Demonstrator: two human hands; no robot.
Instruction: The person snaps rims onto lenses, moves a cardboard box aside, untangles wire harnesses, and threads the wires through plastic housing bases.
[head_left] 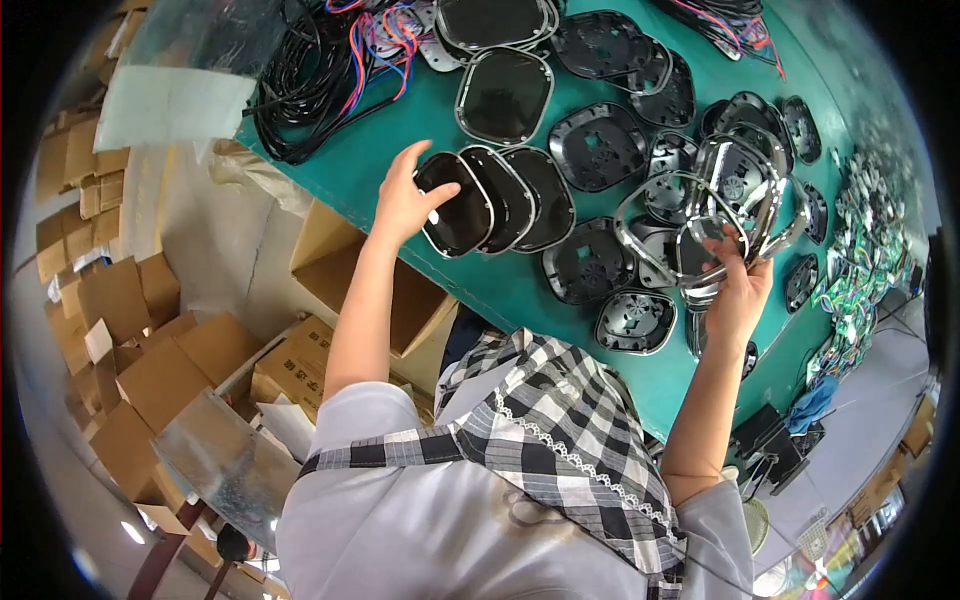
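Observation:
My left hand [405,200] has its fingers spread at the edge of a dark, rounded-square panel [462,215] with a light rim. Its thumb lies over that panel's surface. Two similar panels, the closer one [508,200] and the outer one [548,200], overlap beside it. On the right side of the table, the fingers of my right hand [738,285] are closed on a shiny ring-shaped frame [625,235]. More rings and black housings overlap around that hand, so where each one ends is hard to tell.
Black housings [598,147] lie scattered over the green table [385,140]. Another dark panel [505,95] lies farther back. A bundle of black cables [290,110] is at the far left, with a wire heap [865,250] at the right. Open cardboard boxes [215,350] stand on the floor.

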